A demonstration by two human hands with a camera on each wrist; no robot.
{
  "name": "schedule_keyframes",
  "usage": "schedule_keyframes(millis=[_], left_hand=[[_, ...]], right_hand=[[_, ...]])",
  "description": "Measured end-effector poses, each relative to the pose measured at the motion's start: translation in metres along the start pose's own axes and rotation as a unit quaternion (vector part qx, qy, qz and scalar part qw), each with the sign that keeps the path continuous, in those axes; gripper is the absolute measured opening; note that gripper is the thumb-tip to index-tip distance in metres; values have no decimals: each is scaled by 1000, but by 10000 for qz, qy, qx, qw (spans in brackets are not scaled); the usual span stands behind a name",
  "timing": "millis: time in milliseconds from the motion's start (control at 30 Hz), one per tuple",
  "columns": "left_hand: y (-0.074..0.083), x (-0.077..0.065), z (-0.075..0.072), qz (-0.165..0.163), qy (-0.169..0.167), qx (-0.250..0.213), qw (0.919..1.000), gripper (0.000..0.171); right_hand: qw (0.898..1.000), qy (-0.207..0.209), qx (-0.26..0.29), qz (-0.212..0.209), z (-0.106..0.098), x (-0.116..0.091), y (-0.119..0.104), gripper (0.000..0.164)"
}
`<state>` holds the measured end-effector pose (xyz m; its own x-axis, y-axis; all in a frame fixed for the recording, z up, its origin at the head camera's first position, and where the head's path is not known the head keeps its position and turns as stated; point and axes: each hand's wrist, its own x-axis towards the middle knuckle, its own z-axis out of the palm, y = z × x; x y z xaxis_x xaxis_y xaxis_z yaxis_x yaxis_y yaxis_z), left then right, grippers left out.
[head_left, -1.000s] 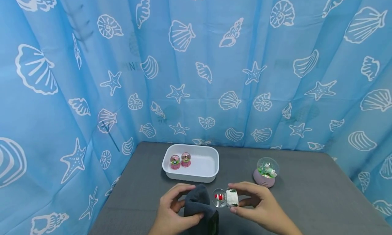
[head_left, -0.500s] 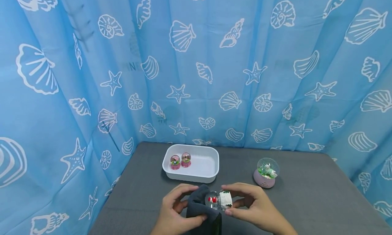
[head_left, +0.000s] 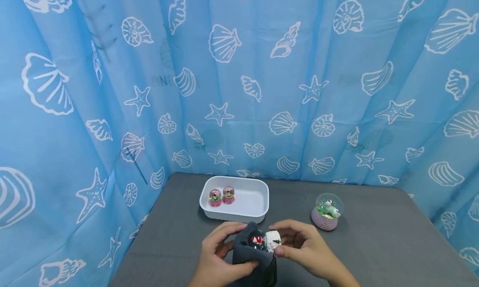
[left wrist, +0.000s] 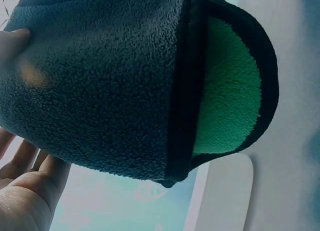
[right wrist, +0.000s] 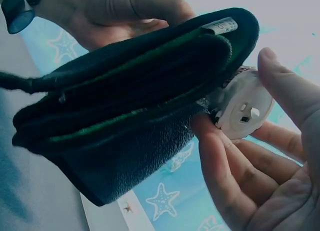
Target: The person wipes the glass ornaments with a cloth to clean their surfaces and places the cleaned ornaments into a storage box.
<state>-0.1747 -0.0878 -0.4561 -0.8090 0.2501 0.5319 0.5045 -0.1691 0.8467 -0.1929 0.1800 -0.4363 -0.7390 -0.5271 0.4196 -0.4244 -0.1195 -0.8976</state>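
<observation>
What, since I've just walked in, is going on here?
A person's left hand holds a dark folded cloth, while the right hand holds a small snow globe by its white base, its clear dome tucked partly into the cloth. Two small pink-based globes stand in the white tray, and a larger globe stands to its right on the grey table.

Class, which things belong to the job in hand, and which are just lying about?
Likely the job:
dark cloth, in the left hand
white-based globe, in the right hand

Apparently lying about:
white tray
two pink globes, in the tray
lilac-based globe, on the table
</observation>
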Motion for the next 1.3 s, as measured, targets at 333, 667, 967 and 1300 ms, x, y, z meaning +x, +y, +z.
schedule_keyframes(millis=[333, 667, 967, 1300], left_hand=[[1, 4, 6, 526, -51, 287, 9982, 67], [-4, 6, 8, 1220, -19, 506, 9912, 69], [-7, 4, 6, 1063, 16, 405, 9935, 67], [-6, 5, 4, 547, 160, 31, 9984, 64]], right_hand=[[9995, -171, 136, 248, -2, 6, -2, 26], [9926, -327, 152, 1164, 0, 11, -10, 33], [9960, -427, 217, 756, 1, 9, -10, 34], [9972, -250, -577, -402, 5, 7, -7, 47]])
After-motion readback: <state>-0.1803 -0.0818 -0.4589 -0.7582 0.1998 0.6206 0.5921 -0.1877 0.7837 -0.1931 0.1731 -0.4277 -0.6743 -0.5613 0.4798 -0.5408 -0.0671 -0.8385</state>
